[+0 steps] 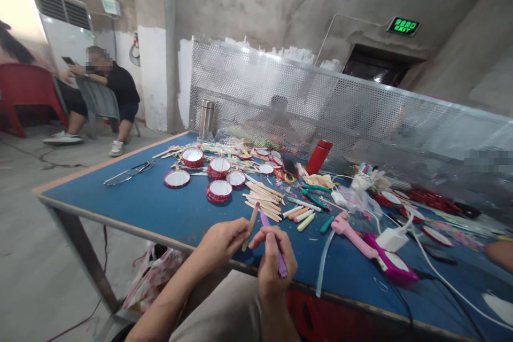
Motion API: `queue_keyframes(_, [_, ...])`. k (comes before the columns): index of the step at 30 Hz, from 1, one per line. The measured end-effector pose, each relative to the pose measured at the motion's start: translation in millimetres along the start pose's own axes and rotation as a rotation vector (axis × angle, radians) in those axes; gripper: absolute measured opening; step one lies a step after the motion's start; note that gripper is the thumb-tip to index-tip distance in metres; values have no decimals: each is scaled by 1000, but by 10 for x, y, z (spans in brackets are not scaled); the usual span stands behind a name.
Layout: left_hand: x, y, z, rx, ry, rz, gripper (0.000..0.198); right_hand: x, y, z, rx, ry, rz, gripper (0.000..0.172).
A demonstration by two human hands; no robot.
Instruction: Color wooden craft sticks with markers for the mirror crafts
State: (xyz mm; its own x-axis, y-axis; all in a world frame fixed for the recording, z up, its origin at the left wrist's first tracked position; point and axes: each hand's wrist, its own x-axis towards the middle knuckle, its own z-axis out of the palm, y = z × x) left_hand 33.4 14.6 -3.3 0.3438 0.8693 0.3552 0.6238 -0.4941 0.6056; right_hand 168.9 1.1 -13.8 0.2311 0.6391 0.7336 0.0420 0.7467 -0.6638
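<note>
Above the front edge of the blue table (160, 214), the left hand (224, 240) pinches a wooden stick (250, 227) near its lower end, and the right hand (276, 262) is closed around a purple marker (264, 219), whose upper end is just beside the stick. The stick should be light and stiff, but thin, so strong bending may crack it; the lower end seems a good hold. The marker is probably smooth, best gripped around its barrel
</note>
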Motion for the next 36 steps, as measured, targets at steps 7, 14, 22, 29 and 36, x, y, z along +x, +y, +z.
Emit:
queue_keyframes(7, [-8,-2,5,-25,8,4,26,19,-23,-4,64,-75,-21,18])
queue_keyframes(14, [-8,-7,7,-19,20,9,27,13,-21,-16,-23,-58,-23,18])
queue_keyframes(22, [-10,-9,6,-20,12,7,27,7,-12,-5,46,-73,-28,19])
queue_keyframes(29, [-11,-5,3,-29,13,3,26,20,-29,-16,1,-91,-18,18])
queue_keyframes(36, [-10,1,-2,-17,12,8,27,5,-13,5,49,-31,-26,18])
